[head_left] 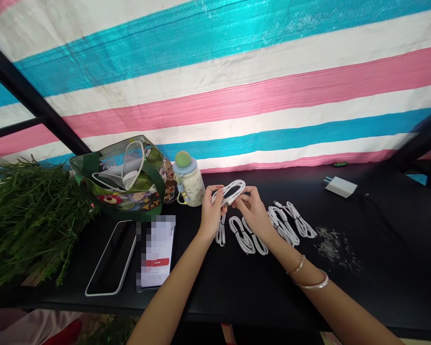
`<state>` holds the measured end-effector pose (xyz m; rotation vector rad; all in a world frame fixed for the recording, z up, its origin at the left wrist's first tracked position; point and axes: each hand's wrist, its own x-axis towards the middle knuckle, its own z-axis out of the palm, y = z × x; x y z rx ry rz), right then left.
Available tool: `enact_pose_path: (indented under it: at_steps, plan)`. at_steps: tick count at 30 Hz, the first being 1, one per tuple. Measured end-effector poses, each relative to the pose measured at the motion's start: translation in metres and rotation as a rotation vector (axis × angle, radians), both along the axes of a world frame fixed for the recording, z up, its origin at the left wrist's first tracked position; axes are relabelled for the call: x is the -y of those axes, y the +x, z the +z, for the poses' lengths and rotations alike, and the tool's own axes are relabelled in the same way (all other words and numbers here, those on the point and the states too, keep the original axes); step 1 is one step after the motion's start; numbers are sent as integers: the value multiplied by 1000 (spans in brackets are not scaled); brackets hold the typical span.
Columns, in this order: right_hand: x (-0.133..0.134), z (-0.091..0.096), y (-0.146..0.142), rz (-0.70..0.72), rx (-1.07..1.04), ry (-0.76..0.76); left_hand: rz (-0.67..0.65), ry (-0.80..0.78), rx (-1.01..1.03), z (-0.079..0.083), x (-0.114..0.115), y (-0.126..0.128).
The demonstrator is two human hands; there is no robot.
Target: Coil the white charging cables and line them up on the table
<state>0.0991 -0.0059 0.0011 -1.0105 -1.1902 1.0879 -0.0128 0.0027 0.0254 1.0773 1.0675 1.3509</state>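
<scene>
A coiled white cable (234, 189) is held up above the black table between my two hands. My left hand (211, 211) is closed around the coil's left end, thumb on top. With bent fingers, my right hand (253, 211) pinches the coil's right side. On the table below lie several more bundled white cables (241, 235), each bound with a dark tie. Part of that row is hidden behind my right hand and wrist. The bundle at the right end (300, 220) shows a plug beside its loops.
Left of my hands stand a pale bottle (192, 184) with a green-topped lid and a printed bag (129, 191). Two phones (111, 258) lie in front, beside green foliage (28, 225). To the right are a white charger (341, 187) and scattered white bits (335, 247).
</scene>
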Motion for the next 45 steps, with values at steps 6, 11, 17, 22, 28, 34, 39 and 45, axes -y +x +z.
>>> enact_pose_path:
  at_steps: [6, 11, 17, 22, 28, 34, 39, 45]
  plan:
    - [2, 2, 0, -86, 9, 5, 24, 107, -126, -1, 4, -1]
    - [7, 7, 0, -135, 70, 80, 67, 135, -170, -1, 4, -1]
    - [7, 4, 1, -143, 419, 301, 135, 193, -204, 1, 1, -3]
    - [4, -2, 3, -214, 727, 494, 154, 202, -249, 0, -1, -5]
    - [11, 9, 3, -471, 1018, 705, 201, 164, -496, 1, 0, -8]
    - [14, 18, 6, -584, 1064, 733, 199, 218, -801, 7, 3, -9]
    - [11, 18, 9, -566, 1019, 728, 144, 255, -1025, 9, 4, -9]
    - [9, 16, 9, -484, 961, 663, 116, 278, -1242, 8, 6, -9]
